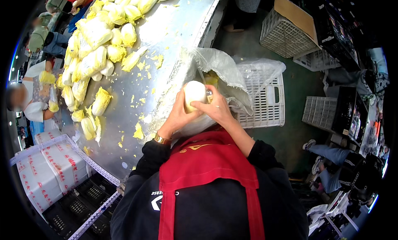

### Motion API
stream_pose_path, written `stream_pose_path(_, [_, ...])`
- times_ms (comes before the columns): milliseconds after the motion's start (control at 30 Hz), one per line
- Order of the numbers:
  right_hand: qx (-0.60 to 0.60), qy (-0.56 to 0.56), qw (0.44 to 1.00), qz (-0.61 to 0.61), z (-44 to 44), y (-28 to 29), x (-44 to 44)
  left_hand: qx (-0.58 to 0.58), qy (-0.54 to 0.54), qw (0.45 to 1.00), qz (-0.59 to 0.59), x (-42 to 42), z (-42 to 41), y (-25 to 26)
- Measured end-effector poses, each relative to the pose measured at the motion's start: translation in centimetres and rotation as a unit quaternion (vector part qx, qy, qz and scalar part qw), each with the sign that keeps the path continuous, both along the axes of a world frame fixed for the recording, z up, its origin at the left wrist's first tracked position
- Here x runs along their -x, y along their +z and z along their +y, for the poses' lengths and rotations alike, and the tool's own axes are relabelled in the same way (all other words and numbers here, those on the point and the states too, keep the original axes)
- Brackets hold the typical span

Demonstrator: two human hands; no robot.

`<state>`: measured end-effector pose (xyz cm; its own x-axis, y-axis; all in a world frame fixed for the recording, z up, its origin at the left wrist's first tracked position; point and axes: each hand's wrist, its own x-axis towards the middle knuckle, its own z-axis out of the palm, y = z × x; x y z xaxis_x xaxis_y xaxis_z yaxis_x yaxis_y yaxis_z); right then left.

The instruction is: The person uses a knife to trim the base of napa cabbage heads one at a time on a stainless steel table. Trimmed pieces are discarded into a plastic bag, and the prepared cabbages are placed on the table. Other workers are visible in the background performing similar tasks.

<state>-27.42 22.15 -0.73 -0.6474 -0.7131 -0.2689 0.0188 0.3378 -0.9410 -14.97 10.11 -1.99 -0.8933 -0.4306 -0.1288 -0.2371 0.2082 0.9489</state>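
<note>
Between both hands is a pale, smooth-sided napa cabbage [194,94], its rounded white end facing up. My left hand [180,114] grips it from the left, with a gold-coloured watch [161,139] at the wrist. My right hand [217,106] wraps its right side, the thumb lying across the front. Just beyond the hands gapes a translucent plastic bag [214,61], with something yellow [212,79] partly visible inside. My fingers and the cabbage hide much of the bag's opening.
Many napa cabbages [96,61] are heaped on the metal table [124,90], among leaf scraps [139,131]. A white plastic crate [267,97] stands at right. White boxes [53,165] sit lower left. Another person [34,97] works across the table; more people are at the right.
</note>
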Motion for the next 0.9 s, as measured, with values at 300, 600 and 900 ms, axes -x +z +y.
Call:
stream_pose_path(300, [0.091, 0.018, 0.982, -0.163, 0.5, -0.4, 0.2, -0.170, 0.107, 0.977, 0.076, 0.2, 1.5, -1.0])
stream_pose_path(600, [0.097, 0.006, 0.981, -0.168, 0.7, -0.7, 0.1, -0.395, 0.141, 0.900, 0.116, 0.1, 1.5, -1.6])
stream_pose_path(900, [0.145, -0.081, 0.952, -0.257, 1.4, -2.6, 0.3, -0.348, 0.153, 0.915, 0.134, 1.3, 2.1, -2.2])
